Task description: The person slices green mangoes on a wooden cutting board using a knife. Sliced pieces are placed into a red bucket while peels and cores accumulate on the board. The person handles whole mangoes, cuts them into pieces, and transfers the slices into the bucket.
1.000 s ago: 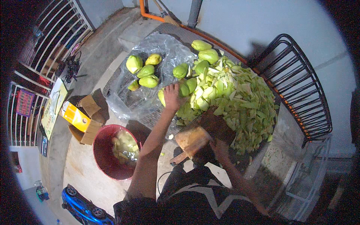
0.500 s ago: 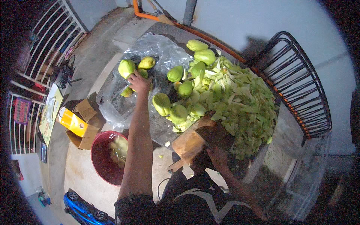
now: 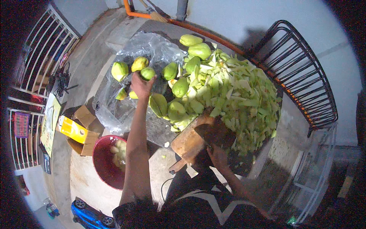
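My left hand [image 3: 142, 85] is closed around a small green chayote [image 3: 147, 73] over the clear plastic sheet. Beside it lie a paler chayote [image 3: 119, 71] and a yellowish one [image 3: 140, 64]. Several more whole chayotes [image 3: 157, 104] lie between that hand and a big heap of pale green sliced pieces [image 3: 248, 95]. In front of me is a wooden cutting board [image 3: 188, 144] with a handle, its right part in dark shadow. At the board's right edge is my right hand [image 3: 218, 157]; its fingers are too dark to tell whether they hold anything.
A red bucket [image 3: 103, 164] with pale pieces in water stands left of my forearm. Beyond it is an open cardboard box [image 3: 90, 133] with a yellow package. A black metal rack [image 3: 297, 72] leans by the right wall. A blue toy car [image 3: 93, 215] sits lower left.
My left hand has left the large pale chayote and moved right, closing on the small green one. The right hand stays by the board. The whole view has shifted slightly.
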